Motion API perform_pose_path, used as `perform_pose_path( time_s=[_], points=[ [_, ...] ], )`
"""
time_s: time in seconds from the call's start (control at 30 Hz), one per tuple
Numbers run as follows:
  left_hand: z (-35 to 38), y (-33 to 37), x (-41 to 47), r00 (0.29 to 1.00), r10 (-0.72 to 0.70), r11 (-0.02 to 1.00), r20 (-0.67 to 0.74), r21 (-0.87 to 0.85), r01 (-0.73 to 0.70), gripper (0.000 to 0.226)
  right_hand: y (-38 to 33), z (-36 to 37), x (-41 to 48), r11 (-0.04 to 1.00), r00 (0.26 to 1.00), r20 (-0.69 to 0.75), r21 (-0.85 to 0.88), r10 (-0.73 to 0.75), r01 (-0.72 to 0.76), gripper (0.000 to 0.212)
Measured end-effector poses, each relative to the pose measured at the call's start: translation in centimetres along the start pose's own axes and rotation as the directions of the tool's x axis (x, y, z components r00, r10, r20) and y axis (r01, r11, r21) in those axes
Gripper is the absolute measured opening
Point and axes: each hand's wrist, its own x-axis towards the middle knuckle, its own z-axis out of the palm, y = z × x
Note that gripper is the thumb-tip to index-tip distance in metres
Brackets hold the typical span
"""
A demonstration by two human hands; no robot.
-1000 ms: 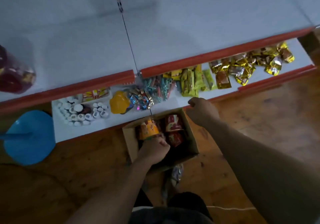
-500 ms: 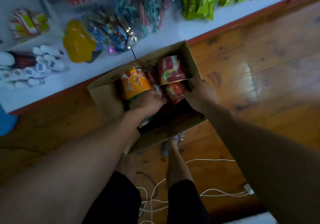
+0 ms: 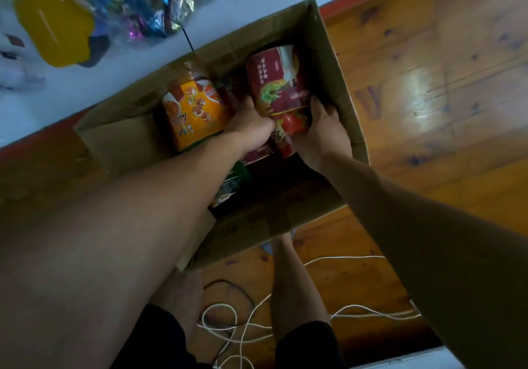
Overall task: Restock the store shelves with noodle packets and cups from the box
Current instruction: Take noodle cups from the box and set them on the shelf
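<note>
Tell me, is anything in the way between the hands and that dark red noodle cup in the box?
No, nothing visible. The left hand and the right hand hold the dark red noodle cup from either side, inside the cardboard box. The orange noodle cup sits to its left.

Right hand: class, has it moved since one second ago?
Yes. The right hand left the far rim of the cardboard box and came down inside it, and now grips the dark red cup.
</note>
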Motion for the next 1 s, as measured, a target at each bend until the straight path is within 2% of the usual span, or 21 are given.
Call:
perform_pose_path(
  time_s=[0.1,0.23,0.33,0.5,0.7,0.9,0.97,1.0],
  points=[
    [0.1,-0.3,-0.2,1.0,0.004,0.997,-0.027,-0.083,-0.006,0.063,0.2,0.5,-0.3,0.998,1.0,-0.005,0.049,0.025,-0.025,0.077],
    [-0.3,-0.9,-1.9,0.999,0.013,0.979,-0.042,-0.204,-0.022,0.066,0.0,-0.3,-1.3,0.995,0.999,-0.009,0.091,0.051,-0.05,0.067],
    [-1.6,-1.0,-4.0,0.998,0.024,0.972,-0.063,-0.232,-0.038,0.065,-0.3,-1.6,-2.7,0.987,0.998,0.009,0.148,0.062,-0.062,0.061],
    [-4.8,-0.1,-8.4,0.992,0.055,0.949,-0.113,-0.302,-0.086,0.048,-1.7,-4.4,-6.3,0.983,0.999,0.037,0.182,0.034,-0.04,0.054],
    [-8.4,1.4,-15.1,0.985,0.084,0.878,-0.15,-0.456,-0.144,0.053,-4.5,-8.2,-11.9,0.942,0.998,0.044,0.331,0.047,-0.059,0.05],
    [-12.3,3.8,-25.1,0.956,0.181,0.814,-0.232,-0.51,-0.278,0.039,-8.6,-13.9,-19.9,0.913,0.999,-0.032,0.409,0.008,0.006,0.017],
    [-13.5,4.3,-28.7,0.943,0.204,0.779,-0.263,-0.54,-0.319,0.039,-10.4,-15.8,-23.2,0.912,0.997,-0.066,0.406,-0.027,0.052,0.019],
    [-14.0,4.4,-30.7,0.936,0.209,0.762,-0.283,-0.552,-0.338,0.037,-11.1,-16.6,-24.7,0.912,0.995,-0.086,0.403,-0.048,0.078,0.032]
  ],
)
